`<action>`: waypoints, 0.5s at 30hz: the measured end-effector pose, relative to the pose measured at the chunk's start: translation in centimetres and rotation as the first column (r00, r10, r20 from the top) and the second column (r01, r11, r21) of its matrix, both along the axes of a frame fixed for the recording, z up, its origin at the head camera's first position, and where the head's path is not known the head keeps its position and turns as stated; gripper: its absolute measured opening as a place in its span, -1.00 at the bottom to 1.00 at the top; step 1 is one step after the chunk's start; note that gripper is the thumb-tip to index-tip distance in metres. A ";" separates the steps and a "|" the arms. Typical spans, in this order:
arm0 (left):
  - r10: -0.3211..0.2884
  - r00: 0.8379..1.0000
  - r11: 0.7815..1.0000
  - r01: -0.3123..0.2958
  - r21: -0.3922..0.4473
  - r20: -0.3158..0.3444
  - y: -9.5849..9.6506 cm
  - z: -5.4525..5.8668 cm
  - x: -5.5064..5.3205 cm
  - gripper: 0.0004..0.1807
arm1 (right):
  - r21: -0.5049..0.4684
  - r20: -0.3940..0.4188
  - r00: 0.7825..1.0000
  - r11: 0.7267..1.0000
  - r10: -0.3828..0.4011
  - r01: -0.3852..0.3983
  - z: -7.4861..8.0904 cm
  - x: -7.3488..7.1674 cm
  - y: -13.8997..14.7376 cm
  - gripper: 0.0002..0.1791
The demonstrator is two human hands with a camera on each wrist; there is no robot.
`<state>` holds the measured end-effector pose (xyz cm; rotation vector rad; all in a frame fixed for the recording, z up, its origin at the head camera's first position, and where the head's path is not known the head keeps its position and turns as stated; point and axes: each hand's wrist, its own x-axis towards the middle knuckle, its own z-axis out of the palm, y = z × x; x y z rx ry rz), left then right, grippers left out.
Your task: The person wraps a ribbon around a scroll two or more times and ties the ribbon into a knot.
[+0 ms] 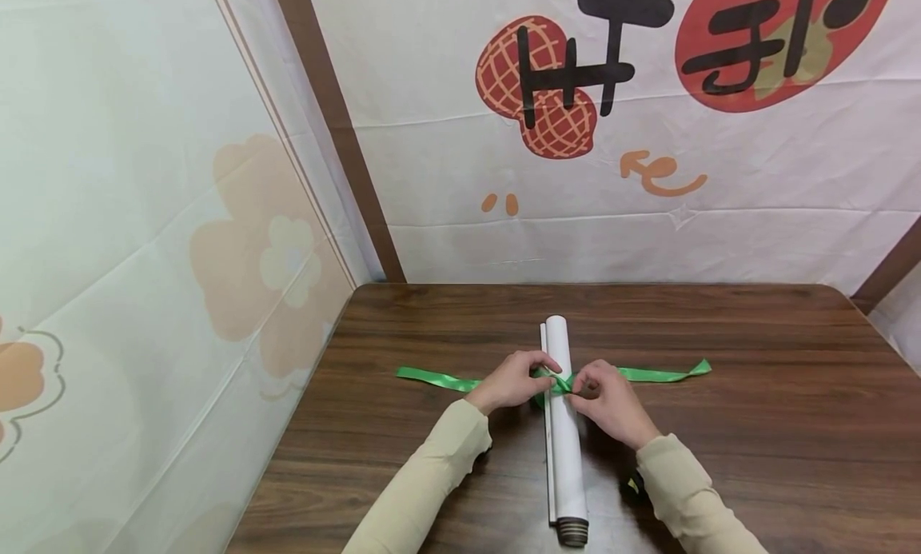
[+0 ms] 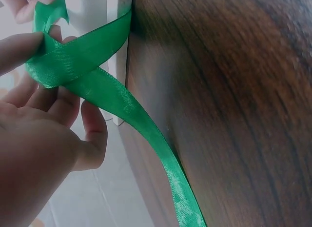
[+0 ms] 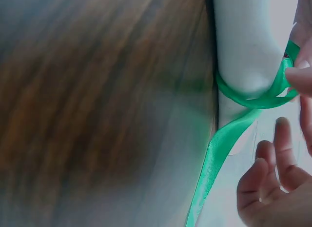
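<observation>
A long white roll (image 1: 567, 458) lies lengthwise on the table, a green satin ribbon (image 1: 435, 378) passed around its middle. On the roll's left side, my left hand (image 1: 514, 380) pinches the ribbon between thumb and fingers. In the left wrist view the ribbon (image 2: 73, 58) crosses over itself at the left fingertips. My right hand (image 1: 610, 400), over the right side, pinches the ribbon close to the crossing. From the right wrist, the ribbon loop (image 3: 243, 101) hugs the roll, while the right hand's other fingers (image 3: 284, 149) stand loosely bent away from it.
One ribbon tail (image 1: 662, 375) stretches right across the wooden table (image 1: 791, 426), another left. A thin white strip (image 1: 550, 466) runs along the roll's left side. The roll's near end (image 1: 572, 532) is dark and striped. Printed white cloth (image 1: 432, 138) hangs behind the table.
</observation>
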<state>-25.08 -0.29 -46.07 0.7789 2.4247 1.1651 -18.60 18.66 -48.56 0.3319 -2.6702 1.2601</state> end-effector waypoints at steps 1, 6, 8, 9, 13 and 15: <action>0.000 1.000 1.000 0.000 0.000 0.000 0.0 0.0 0.0 -0.81 | 0.004 -0.019 1.000 1.000 0.004 -0.004 0.0 0.1 0.0 -0.76; -0.005 1.000 1.000 0.005 0.006 0.008 0.0 0.0 0.0 -0.81 | 0.048 -0.065 0.998 0.999 0.003 0.001 -0.1 0.5 0.0 -0.87; -0.010 1.000 1.000 0.010 0.006 0.017 0.0 -0.1 0.0 -0.81 | 0.064 -0.064 0.998 0.998 -0.016 0.020 -0.1 0.6 -0.1 -0.86; -0.011 1.000 1.000 0.011 0.002 0.022 0.0 -0.1 0.0 -0.81 | 0.071 -0.066 0.998 0.997 -0.026 0.031 -0.1 0.6 -0.1 -0.83; -0.030 0.999 1.000 0.030 -0.004 0.034 0.0 -0.2 0.1 -0.81 | 0.086 -0.064 0.997 0.996 -0.032 0.037 -0.2 0.7 -0.3 -0.76; -0.039 0.999 0.999 0.039 -0.002 0.035 0.1 -0.1 0.1 -0.80 | 0.091 -0.058 0.998 0.995 -0.029 0.034 -0.3 0.6 -0.5 -0.80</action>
